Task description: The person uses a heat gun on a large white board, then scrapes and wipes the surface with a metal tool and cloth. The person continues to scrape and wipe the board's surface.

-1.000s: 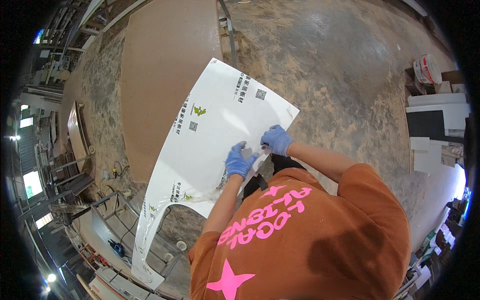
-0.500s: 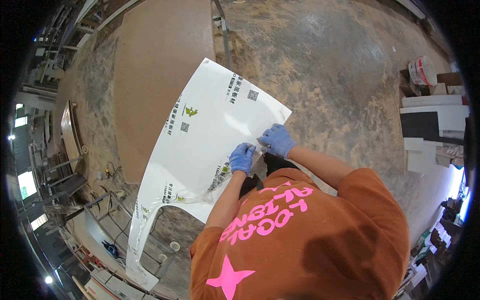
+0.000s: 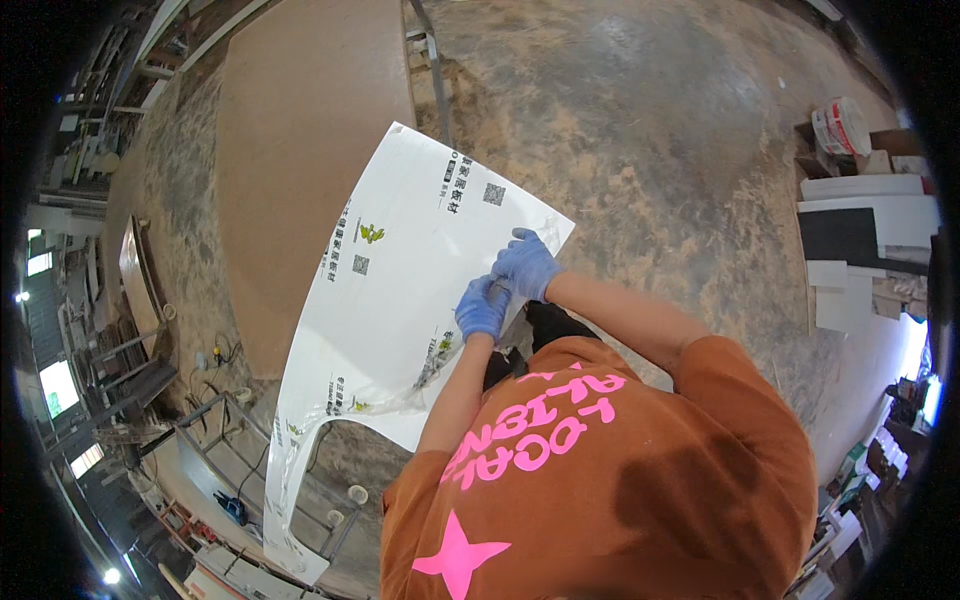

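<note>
A large white board (image 3: 400,270) with a curved cut-out at its lower left lies in front of me, covered in printed clear film. Along its near edge the protective film (image 3: 437,365) is loose and wrinkled, and more wrinkles show by the right corner. My left hand (image 3: 483,308), in a blue glove, is closed at the near edge, its fingers pinching the film. Just right of it and touching or nearly so, my blue-gloved right hand (image 3: 528,264) is also curled closed over the film near the right corner. The fingertips are partly hidden.
Beyond the board lies a big brown sheet (image 3: 310,150) beside a metal frame (image 3: 432,70). Another metal frame (image 3: 215,440) with a blue tool (image 3: 232,508) stands at the left. At the right are a white bucket (image 3: 841,127) and stacked panels (image 3: 865,200).
My right hand has shifted slightly up and left, over the board and closer to my left hand. Film near the right corner looks more wrinkled. The view has shifted slightly.
</note>
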A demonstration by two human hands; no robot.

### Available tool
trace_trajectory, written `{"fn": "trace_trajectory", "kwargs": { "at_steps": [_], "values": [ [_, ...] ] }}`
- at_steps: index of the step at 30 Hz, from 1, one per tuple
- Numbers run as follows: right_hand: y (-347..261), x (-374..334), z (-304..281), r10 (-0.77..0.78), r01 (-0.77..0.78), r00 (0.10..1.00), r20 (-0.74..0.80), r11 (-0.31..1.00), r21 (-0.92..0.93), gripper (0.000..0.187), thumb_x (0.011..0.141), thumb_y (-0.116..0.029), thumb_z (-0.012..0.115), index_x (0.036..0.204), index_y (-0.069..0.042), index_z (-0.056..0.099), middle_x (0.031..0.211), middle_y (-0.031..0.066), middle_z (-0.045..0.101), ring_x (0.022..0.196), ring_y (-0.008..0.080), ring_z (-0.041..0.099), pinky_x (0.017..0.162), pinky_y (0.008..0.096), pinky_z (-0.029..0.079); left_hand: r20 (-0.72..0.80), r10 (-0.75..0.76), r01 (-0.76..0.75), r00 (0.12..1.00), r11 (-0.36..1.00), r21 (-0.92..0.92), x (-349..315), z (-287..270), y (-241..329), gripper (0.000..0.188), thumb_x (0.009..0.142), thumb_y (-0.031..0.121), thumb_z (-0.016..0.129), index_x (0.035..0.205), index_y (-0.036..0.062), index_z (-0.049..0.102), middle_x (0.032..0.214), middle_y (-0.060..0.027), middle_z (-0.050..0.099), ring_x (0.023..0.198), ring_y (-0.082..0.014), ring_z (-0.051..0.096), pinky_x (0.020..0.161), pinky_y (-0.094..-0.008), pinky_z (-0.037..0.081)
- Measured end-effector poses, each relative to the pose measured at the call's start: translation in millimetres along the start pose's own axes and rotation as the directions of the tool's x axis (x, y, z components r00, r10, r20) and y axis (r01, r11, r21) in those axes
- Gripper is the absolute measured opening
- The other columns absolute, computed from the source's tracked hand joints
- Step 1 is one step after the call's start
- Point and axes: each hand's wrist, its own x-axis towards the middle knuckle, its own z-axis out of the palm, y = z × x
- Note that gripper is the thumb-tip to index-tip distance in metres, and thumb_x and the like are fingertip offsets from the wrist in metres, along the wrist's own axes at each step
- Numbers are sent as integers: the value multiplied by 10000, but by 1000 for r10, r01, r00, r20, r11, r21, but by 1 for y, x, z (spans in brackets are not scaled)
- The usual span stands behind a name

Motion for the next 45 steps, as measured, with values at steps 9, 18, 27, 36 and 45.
{"fn": "trace_trajectory", "kwargs": {
  "at_steps": [9, 18, 27, 36, 45],
  "values": [
    [26, -21, 5, 174, -169, 985, -3, 961, 219, 541, 778, -627, 612, 1131, -226, 701, 1062, 71, 683, 1095, 255, 589, 1113, 460, 258, 196, -49, 50, 979, 999, 2, 13, 1, -15, 211, 800, 264, 711, 957, 124, 710, 914, -119, 680, 831, -291, 662, 763, -387, 519],
    [59, -14, -15, -12, 13, 1000, 19, 1000, -25, 214, 801, -364, 620, 917, -214, 720, 914, 33, 689, 967, 219, 626, 1032, 453, 345, 327, -185, 225, 927, 970, -89, 26, -8, -18, 312, 767, 342, 783, 925, 79, 730, 856, -92, 724, 737, -206, 660, 730, -329, 521],
    [59, 63, -62, -51, 54, 993, 104, 998, -22, 146, 779, -322, 661, 824, -205, 736, 783, 49, 707, 843, 268, 662, 870, 393, 452, 163, -307, 347, 938, 853, -391, 25, -9, -26, 249, 811, 245, 765, 931, 32, 718, 828, -66, 695, 734, -150, 592, 714, -299, 488],
    [150, -38, 30, 942, -323, 297, 156, -55, 945, 498, 871, -490, 636, 1127, -64, 661, 986, 27, 690, 837, 183, 640, 742, 332, 487, -21, -487, 388, 873, 721, -573, 11, -64, -93, 330, 842, 188, 729, 1086, -10, 625, 1005, -92, 664, 888, -168, 601, 836, -301, 495],
    [92, -44, 91, 777, 155, 506, 374, -508, 847, 252, 948, -371, 598, 1048, -143, 641, 966, 13, 684, 789, 158, 650, 694, 303, 526, -81, -599, 404, 796, 626, -667, -77, -64, -128, 273, 855, 180, 727, 1050, 16, 628, 974, -60, 648, 858, -144, 590, 791, -290, 500]
  ]
}}
